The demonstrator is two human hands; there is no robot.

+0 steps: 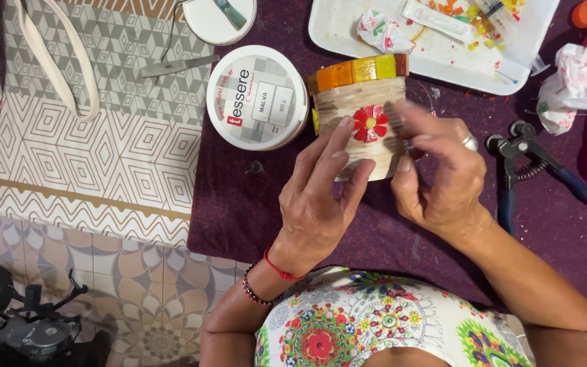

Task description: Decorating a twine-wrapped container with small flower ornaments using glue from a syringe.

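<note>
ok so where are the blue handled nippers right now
The blue-handled nippers lie on the purple cloth at the right of the head view, just beyond the right hand and below the crumpled white bag.

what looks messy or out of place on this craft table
The white tray at the top is smeared with orange and yellow paint, with a stained crumpled tissue lying in it. Nothing else looks damaged or spilled.

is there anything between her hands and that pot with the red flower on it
Nothing visible. The left hand has its fingers right on the side of the pot beside the red flower, and the right hand rests against the pot's other side. The white tub and pliers lie off to either side.
</note>
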